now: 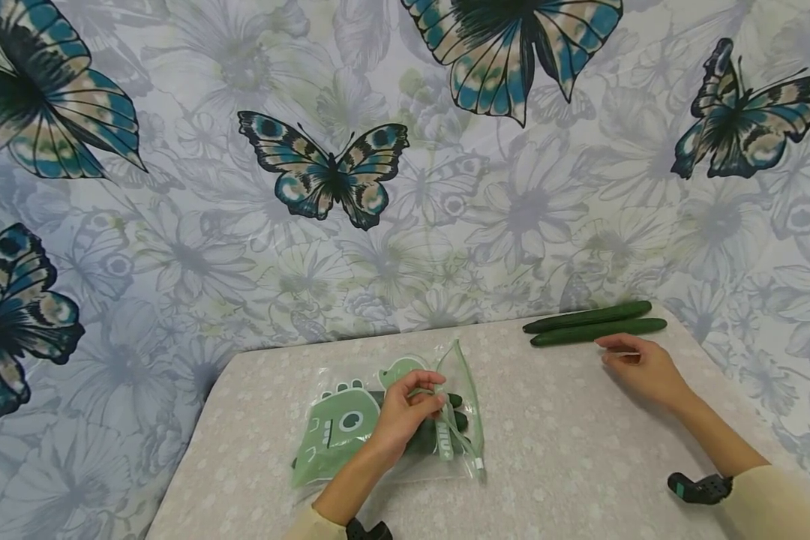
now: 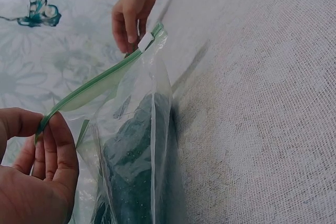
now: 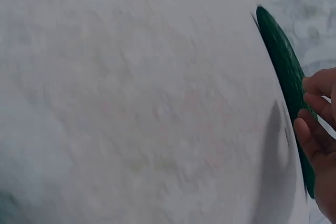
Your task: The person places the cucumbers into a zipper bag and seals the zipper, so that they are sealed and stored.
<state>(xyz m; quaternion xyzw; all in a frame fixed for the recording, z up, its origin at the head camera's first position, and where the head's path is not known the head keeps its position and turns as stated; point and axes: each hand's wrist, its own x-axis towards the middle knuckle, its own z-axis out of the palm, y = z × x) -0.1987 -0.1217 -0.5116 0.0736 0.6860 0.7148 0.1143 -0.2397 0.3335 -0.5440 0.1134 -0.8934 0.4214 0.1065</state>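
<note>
My left hand (image 1: 405, 412) pinches the green zip edge of a clear slider bag (image 2: 121, 77) printed with a green cartoon figure. The bag lies on the table with its mouth towards the right, and a white slider (image 2: 146, 42) sits near one end of the zip. Inside show dark green cucumbers (image 2: 134, 166), their ends near the mouth. Two more cucumbers lie side by side at the back right, a rear one (image 1: 587, 317) and a front one (image 1: 601, 332). Right by the front cucumber is my right hand (image 1: 644, 367), fingers loosely bent; whether they touch it I cannot tell.
A pale floral cloth covers the table (image 1: 547, 450). Behind it hangs a backdrop (image 1: 445, 247) with butterflies and flowers, close to the back edge and the two loose cucumbers. Dark wrist devices (image 1: 700, 488) are on both forearms.
</note>
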